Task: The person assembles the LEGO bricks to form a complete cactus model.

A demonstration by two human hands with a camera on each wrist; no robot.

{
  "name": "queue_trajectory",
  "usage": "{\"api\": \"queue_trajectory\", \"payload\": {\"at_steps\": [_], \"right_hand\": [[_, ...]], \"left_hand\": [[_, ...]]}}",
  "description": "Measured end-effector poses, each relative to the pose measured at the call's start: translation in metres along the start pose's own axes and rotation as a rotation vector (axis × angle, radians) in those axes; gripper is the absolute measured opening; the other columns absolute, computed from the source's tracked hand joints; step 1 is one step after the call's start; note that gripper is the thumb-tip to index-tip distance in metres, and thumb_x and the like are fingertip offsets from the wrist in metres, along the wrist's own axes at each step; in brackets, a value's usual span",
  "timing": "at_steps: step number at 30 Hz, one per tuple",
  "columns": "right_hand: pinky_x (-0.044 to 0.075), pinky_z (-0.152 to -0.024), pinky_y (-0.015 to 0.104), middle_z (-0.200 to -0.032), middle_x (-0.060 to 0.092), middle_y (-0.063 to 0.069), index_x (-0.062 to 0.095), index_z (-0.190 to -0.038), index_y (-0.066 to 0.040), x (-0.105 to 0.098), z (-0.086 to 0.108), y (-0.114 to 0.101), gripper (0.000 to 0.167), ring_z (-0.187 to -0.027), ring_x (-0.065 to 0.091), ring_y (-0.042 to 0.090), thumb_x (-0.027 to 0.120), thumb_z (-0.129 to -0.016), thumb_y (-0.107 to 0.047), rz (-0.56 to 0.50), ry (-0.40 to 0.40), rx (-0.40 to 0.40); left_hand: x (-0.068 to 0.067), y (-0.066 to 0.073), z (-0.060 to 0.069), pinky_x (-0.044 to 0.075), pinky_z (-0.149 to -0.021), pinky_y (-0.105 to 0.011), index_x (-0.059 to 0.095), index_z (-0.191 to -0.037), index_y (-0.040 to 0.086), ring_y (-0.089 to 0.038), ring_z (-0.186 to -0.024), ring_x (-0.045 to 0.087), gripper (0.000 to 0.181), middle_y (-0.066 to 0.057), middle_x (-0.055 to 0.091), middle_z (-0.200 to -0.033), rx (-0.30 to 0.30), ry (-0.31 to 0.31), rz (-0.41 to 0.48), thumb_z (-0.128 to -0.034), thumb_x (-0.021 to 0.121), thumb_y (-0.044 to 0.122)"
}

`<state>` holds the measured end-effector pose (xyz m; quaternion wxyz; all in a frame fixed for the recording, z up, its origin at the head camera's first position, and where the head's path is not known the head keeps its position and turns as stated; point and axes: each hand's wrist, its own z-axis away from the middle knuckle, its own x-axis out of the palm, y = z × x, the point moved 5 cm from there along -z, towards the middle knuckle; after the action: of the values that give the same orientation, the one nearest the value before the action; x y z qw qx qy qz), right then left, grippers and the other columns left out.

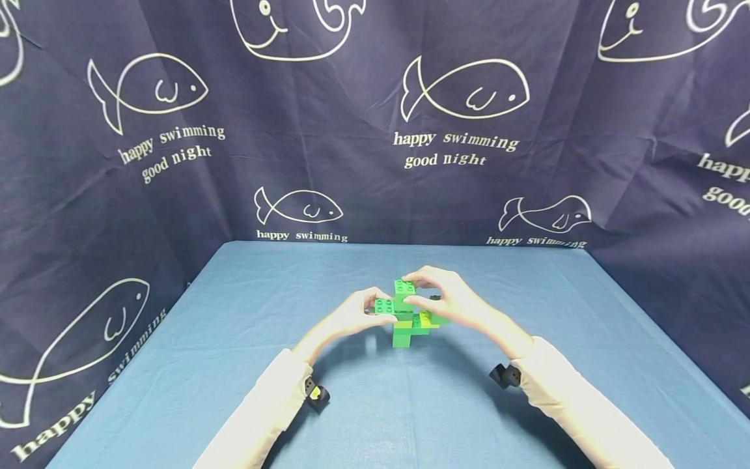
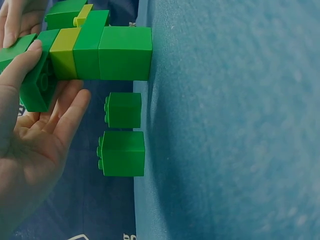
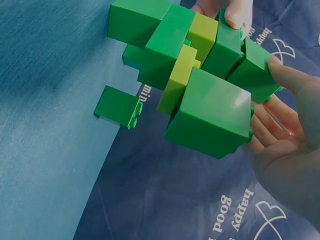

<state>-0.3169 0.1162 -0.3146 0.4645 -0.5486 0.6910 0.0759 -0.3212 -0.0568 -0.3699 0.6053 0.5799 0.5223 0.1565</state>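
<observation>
A stacked build of green and yellow-green toy building bricks [image 1: 401,340] stands upright on the table. My left hand [image 1: 354,314] pinches a green brick [image 1: 384,306] that juts out to the left near the top, its thumb on the near side. Above it, my right hand [image 1: 450,296] grips the topmost green brick [image 3: 255,70] between thumb and fingers. The right wrist view shows a narrow dark gap under part of that brick; whether it is fully seated I cannot tell. On a lower side arm, a large green brick [image 3: 210,110] sits on a yellow-green brick [image 3: 179,80].
Loose green bricks stand on the table, a smaller one [image 2: 124,110] and a larger one [image 2: 123,154] in the left wrist view. The blue tablecloth [image 1: 375,410] surrounds the build. A dark fish-print curtain [image 1: 375,169] hangs behind and at both sides.
</observation>
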Motion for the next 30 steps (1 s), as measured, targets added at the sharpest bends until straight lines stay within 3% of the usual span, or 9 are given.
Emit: {"api": "queue_trajectory", "payload": {"at_steps": [4, 11, 23, 30], "right_hand": [[0.054, -0.084, 0.035, -0.101, 0.067, 0.004, 0.065, -0.111, -0.006, -0.001, 0.001, 0.0, 0.037, -0.094, 0.065, 0.019, 0.077, -0.077, -0.014, -0.044, -0.013, 0.03], [0.055, -0.083, 0.037, -0.1, 0.067, 0.007, 0.065, -0.111, -0.003, 0.001, 0.002, 0.0, 0.036, -0.091, 0.066, 0.021, 0.075, -0.078, -0.011, -0.103, -0.029, 0.051], [0.054, -0.084, 0.036, -0.101, 0.067, 0.006, 0.064, -0.112, -0.005, 0.006, 0.002, 0.003, 0.035, -0.089, 0.066, 0.02, 0.075, -0.08, -0.012, -0.102, -0.005, 0.039], [0.053, -0.087, 0.033, -0.104, 0.067, 0.004, 0.062, -0.113, -0.007, 0.008, 0.005, 0.005, 0.036, -0.092, 0.065, 0.017, 0.074, -0.08, -0.014, -0.1, -0.005, 0.062]], "left_hand": [[0.0, 0.002, 0.0, 0.053, -0.078, -0.022, 0.059, -0.107, -0.002, -0.002, -0.078, 0.059, 0.029, -0.014, 0.068, -0.092, 0.001, 0.001, -0.001, -0.0824, 0.071, 0.008], [0.003, -0.03, -0.008, 0.054, -0.079, -0.025, 0.059, -0.106, 0.005, -0.007, -0.081, 0.063, 0.031, -0.007, 0.069, -0.091, 0.003, 0.008, -0.008, -0.0817, 0.073, 0.017], [0.0, -0.027, -0.009, 0.054, -0.077, -0.026, 0.06, -0.105, 0.005, -0.008, -0.08, 0.062, 0.031, -0.005, 0.068, -0.089, 0.01, 0.015, -0.012, -0.0812, 0.074, 0.018], [0.001, -0.03, -0.01, 0.054, -0.08, -0.026, 0.06, -0.106, 0.007, -0.008, -0.083, 0.063, 0.03, -0.004, 0.068, -0.091, -0.016, 0.017, -0.014, -0.081, 0.074, 0.019]]}}
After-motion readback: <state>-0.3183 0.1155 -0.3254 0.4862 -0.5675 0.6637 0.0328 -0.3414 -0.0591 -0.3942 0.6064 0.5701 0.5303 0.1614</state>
